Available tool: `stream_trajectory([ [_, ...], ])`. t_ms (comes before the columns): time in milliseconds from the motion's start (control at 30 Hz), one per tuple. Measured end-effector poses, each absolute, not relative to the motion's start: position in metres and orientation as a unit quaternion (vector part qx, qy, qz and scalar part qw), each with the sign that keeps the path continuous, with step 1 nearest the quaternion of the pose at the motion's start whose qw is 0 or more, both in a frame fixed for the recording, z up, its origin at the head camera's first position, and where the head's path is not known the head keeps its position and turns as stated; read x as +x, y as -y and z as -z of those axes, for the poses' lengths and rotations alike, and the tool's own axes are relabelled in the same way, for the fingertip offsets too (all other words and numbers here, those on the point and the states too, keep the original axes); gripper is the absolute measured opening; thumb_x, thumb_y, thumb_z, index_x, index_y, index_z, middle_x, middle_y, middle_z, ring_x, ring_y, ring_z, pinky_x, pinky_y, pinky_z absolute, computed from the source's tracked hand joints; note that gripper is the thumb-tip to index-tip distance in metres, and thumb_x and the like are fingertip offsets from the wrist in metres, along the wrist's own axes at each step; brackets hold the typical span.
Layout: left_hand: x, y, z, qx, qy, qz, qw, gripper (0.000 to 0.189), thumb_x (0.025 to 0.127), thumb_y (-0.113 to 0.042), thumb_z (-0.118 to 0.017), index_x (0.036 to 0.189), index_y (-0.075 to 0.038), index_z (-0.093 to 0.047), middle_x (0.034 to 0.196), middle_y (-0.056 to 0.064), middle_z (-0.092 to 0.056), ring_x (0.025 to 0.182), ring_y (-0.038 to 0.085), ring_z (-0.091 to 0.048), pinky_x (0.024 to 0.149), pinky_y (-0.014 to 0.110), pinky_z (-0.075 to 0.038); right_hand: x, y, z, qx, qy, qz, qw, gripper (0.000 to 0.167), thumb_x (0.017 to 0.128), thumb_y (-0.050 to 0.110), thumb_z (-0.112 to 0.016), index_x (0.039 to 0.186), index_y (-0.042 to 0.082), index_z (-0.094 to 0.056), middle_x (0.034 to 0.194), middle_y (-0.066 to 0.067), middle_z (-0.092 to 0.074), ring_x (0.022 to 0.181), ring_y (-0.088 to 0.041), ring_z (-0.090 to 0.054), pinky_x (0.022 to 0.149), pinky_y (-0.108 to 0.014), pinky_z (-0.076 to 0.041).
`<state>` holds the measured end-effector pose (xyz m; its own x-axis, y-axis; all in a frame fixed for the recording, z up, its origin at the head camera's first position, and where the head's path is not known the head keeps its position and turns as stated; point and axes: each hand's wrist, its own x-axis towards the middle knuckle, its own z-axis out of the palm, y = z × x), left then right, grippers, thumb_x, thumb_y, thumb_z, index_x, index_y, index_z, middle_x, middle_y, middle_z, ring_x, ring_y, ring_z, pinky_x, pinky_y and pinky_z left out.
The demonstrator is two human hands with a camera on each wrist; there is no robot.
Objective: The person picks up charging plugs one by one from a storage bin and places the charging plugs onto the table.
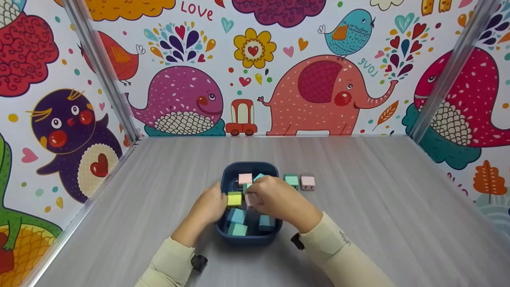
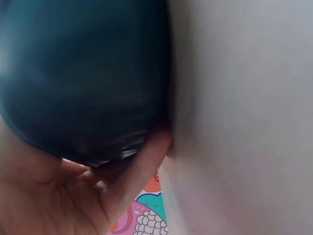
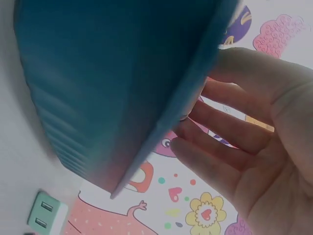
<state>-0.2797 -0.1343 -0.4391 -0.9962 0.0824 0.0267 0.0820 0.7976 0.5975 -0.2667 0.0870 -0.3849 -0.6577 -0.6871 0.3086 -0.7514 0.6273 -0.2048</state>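
A dark blue plastic bin (image 1: pixel 249 240) stands on the table, holding several small coloured USB chargers. My left hand (image 1: pixel 208 204) grips the bin's left wall; the left wrist view shows its fingers (image 2: pixel 139 169) against the outside. Over the bin's middle, my right hand (image 1: pixel 279 201) pinches a pale pink charger (image 1: pixel 250 200), partly covered by the fingers. Close to the left hand lies a yellow charger (image 1: pixel 234 199). Behind it is a pink charger (image 1: pixel 245 178); toward the front are a blue charger (image 1: pixel 237 215), a mint charger (image 1: pixel 238 229) and a dark teal charger (image 1: pixel 267 222).
Just right of the bin, a green charger (image 1: pixel 291 180) and another pale pink charger (image 1: pixel 307 181) sit side by side on the grey table (image 1: pixel 358 179). Walls printed with cartoon animals (image 1: pixel 314 99) enclose the table at the back and sides, with metal posts (image 1: pixel 446 75) at the corners.
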Motion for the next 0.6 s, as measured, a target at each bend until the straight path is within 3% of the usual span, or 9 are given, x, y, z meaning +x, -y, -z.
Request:
stream_trajectory([
  [267, -0.28, 0.133, 0.441, 0.042, -0.947, -0.319, -0.005, 0.048, 0.108, -0.011, -0.048, 0.149, 0.014, -0.048, 0.142, 0.031, -0.061, 0.13, 0.044, -0.062, 0.108, 0.06, -0.049, -0.268, -0.099, 0.372, 0.37, 0.907, -0.172, 0.101, 0.038, 0.083, 0.008, -0.093, 0.119, 0.008, -0.082, 0.111, -0.007, -0.08, 0.096, -0.018, -0.074, 0.087, -0.031, -0.062],
  [600, -0.281, 0.132, 0.442, 0.037, -0.947, -0.319, 0.0, 0.05, 0.109, -0.011, -0.048, 0.151, 0.015, -0.045, 0.146, 0.033, -0.058, 0.132, 0.045, -0.061, 0.109, 0.06, -0.049, -0.274, -0.113, 0.364, 0.331, 0.919, -0.197, 0.08, 0.037, 0.085, 0.01, -0.092, 0.121, 0.009, -0.082, 0.112, -0.006, -0.079, 0.099, -0.018, -0.074, 0.09, -0.036, -0.062],
])
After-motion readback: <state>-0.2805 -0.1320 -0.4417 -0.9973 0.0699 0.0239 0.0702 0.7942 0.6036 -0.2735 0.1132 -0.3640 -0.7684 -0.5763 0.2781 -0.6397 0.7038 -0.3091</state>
